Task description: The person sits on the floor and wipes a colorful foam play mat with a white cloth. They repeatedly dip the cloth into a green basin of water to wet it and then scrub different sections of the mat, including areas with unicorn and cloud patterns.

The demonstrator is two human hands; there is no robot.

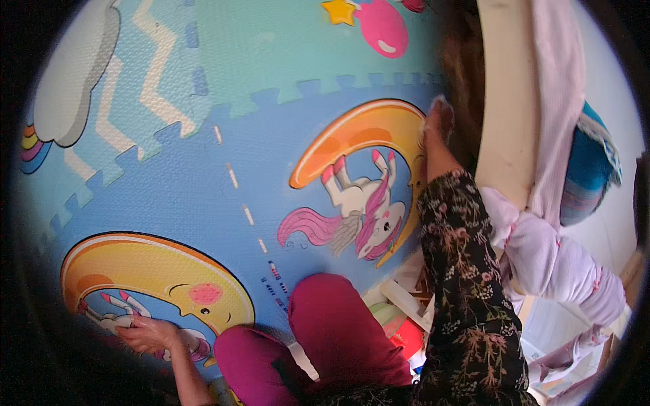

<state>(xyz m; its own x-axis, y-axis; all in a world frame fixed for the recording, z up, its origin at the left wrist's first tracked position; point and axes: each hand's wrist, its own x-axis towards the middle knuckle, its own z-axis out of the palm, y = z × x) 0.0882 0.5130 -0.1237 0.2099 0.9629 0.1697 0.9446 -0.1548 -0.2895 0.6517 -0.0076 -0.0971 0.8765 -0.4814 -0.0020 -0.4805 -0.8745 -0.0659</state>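
Printed foam play mats lie before me, a blue foam mat (203, 193) joined by its toothed edge to a green foam mat (315, 45). Low over a printed moon and unicorn at the lower left is my left hand (147, 332), its fingers apart and nothing seen in it. My right arm, in a dark floral sleeve, reaches up along the mat's right edge. My right hand (441, 119) is at that edge, beside the tip of the larger printed moon. It is blurred, and whether it holds the edge cannot be told.
My knees in magenta trousers (330, 325) rest at the bottom centre. Right of my arm stands a pale wooden beam (508, 101), with light pink cloth (558, 101) and lilac cloth (553, 259) draped about it. A teal cloth item (589, 172) hangs beyond. Assorted items lie near my right knee.
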